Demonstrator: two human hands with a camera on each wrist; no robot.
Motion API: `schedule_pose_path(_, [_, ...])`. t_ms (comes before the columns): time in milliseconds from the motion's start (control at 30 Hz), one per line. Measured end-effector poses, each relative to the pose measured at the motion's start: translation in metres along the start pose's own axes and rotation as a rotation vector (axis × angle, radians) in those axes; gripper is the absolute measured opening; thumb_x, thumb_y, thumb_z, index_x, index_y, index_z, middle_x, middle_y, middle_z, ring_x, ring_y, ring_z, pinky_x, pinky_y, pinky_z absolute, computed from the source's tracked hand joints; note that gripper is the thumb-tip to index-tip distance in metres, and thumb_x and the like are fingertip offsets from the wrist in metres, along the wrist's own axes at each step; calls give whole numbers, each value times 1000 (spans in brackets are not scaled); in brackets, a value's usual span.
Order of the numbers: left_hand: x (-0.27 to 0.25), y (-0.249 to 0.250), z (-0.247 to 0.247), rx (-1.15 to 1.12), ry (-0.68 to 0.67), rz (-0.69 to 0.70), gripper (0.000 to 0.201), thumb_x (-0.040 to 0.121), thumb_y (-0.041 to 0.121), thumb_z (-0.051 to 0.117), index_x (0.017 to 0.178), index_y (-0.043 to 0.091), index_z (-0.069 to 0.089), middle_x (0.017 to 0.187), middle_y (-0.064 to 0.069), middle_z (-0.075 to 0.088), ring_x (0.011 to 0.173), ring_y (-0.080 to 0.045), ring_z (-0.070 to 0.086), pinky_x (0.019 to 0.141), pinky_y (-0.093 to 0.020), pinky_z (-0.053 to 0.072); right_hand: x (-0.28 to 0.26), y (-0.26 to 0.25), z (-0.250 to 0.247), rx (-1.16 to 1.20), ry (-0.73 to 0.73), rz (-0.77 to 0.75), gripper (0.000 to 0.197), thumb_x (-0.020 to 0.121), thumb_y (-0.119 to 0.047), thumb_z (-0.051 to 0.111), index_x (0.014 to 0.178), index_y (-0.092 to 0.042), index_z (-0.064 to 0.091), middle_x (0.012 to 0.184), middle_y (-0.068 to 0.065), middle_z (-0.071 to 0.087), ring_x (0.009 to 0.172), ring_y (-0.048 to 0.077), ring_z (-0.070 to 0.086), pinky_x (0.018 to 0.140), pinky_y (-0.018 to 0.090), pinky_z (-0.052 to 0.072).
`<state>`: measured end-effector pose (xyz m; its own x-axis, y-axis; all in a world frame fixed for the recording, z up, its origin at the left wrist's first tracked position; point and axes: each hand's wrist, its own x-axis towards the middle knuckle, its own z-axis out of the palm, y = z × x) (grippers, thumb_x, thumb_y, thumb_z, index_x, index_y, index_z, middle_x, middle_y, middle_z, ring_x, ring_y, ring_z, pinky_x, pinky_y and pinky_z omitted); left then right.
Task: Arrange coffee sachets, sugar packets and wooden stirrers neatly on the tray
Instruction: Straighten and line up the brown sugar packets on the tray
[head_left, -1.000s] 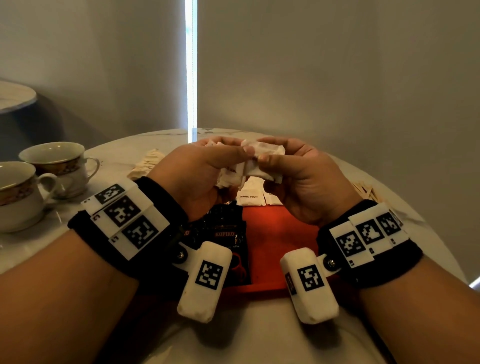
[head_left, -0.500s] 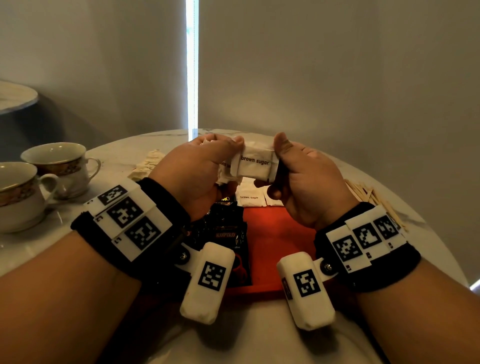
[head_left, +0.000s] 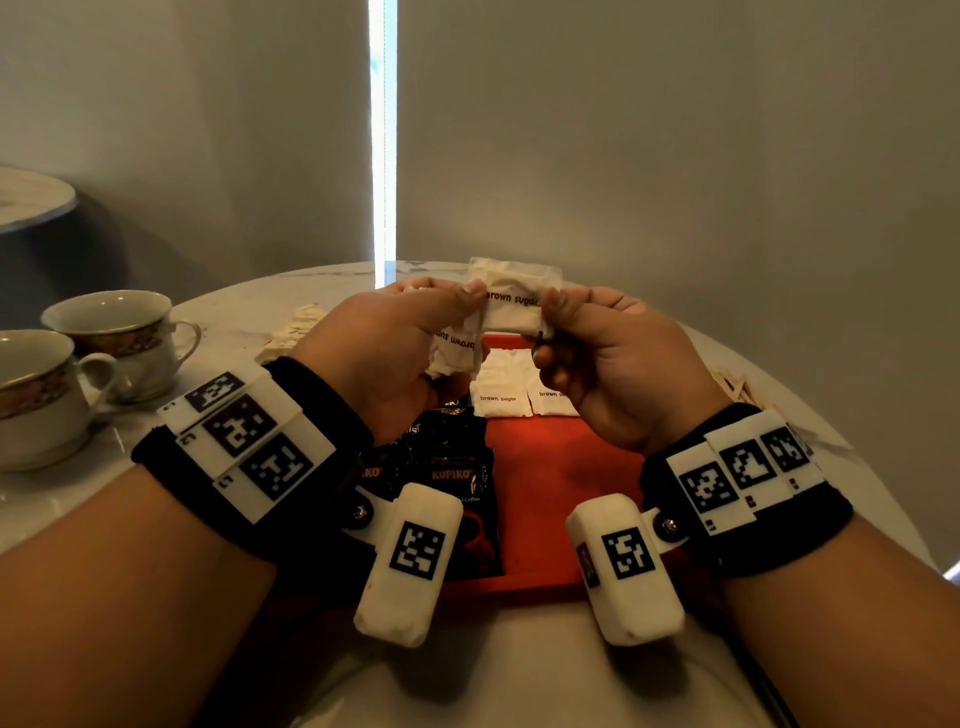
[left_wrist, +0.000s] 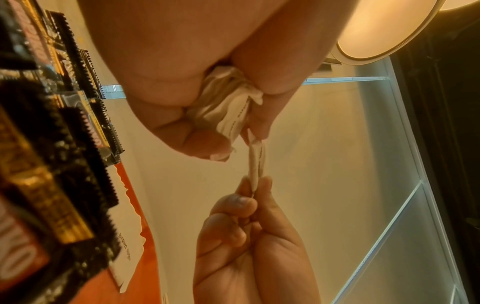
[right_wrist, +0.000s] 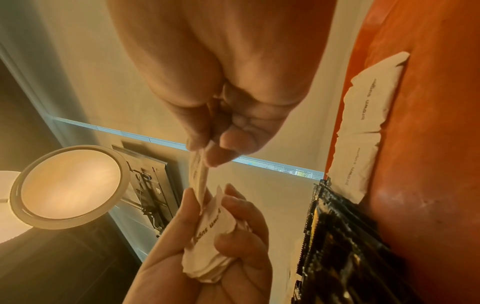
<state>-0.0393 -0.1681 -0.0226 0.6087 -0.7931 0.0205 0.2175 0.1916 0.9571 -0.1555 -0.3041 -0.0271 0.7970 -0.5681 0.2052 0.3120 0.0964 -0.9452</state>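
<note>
Above the red tray (head_left: 566, 467), both hands hold white brown sugar packets. My left hand (head_left: 415, 343) grips a crumpled bunch of packets (head_left: 454, 353) in its palm, also seen as the bunch (right_wrist: 210, 242). My right hand (head_left: 597, 358) pinches one packet (head_left: 514, 306) by its right edge, while the left thumb and fingertip pinch its left edge. That packet (left_wrist: 255, 164) shows edge-on between the two hands. Two sugar packets (head_left: 501, 387) lie flat at the tray's far end. Black Kopiko coffee sachets (head_left: 447, 467) lie on the tray's left side. Wooden stirrers (head_left: 737, 387) lie on the table, right of the tray.
Two teacups (head_left: 119, 338) stand on saucers at the left of the round marble table (head_left: 234, 322). A pile of beige packets (head_left: 296, 332) lies behind my left hand. A wall stands close behind the table.
The single packet has been pulled up and out of the bunch, and now stands higher between both hands with its printed face toward me. Both hands rose slightly.
</note>
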Motion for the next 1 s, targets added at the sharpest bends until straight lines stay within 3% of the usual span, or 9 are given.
schedule_pose_path(100, [1,-1,0,-4,18,15,12,93,24,66,89,16,58,79,-6,67,66,-19,62,48,-24,49,1,0,0,-10,13,13,43,79,-25,67,113,1,60,73,8,63,55,14,55,46,24,38])
schedule_pose_path(233, [3,-1,-1,8,20,29,14,93,22,66,84,16,57,77,-6,67,66,-18,61,47,-24,49,2,1,-1,-44,51,26,9,90,-16,64,92,-7,61,71,7,61,55,13,51,47,25,34])
schedule_pose_path(400, [3,-2,0,11,23,12,13,92,22,67,84,16,58,79,-7,65,65,-18,61,48,-24,49,3,4,-2,-60,43,22,2,95,-7,60,95,-6,61,71,7,60,54,12,45,44,22,29])
schedule_pose_path(500, [2,-2,1,4,28,-3,11,92,23,67,90,15,61,82,-8,65,66,-18,61,47,-25,48,5,6,-4,-57,41,16,4,95,-5,59,96,-6,62,71,7,61,54,12,44,44,22,29])
schedule_pose_path(600, [2,-1,0,-15,59,-16,21,91,26,68,104,11,64,88,-8,64,67,-18,60,47,-24,49,10,5,-11,-29,83,33,4,95,-6,59,94,-8,63,70,5,62,53,11,46,44,22,29])
schedule_pose_path(767, [2,3,-2,-47,88,-3,13,92,27,69,93,14,67,87,-6,61,68,-18,58,48,-23,48,22,16,-27,-46,211,231,15,98,-7,56,84,-13,57,64,1,58,52,10,45,39,19,29])
schedule_pose_path(867, [2,4,-2,-62,95,-9,13,93,27,68,94,14,67,91,-7,60,70,-18,58,48,-23,48,24,26,-32,-125,201,372,8,99,-8,53,98,-9,61,73,3,58,49,7,43,39,17,27])
schedule_pose_path(1000, [0,6,-1,-84,96,-12,13,94,25,67,97,13,66,87,-7,61,68,-18,59,49,-22,48,23,33,-36,-182,180,483,22,98,-7,55,118,-4,61,96,14,59,49,7,45,36,17,29])
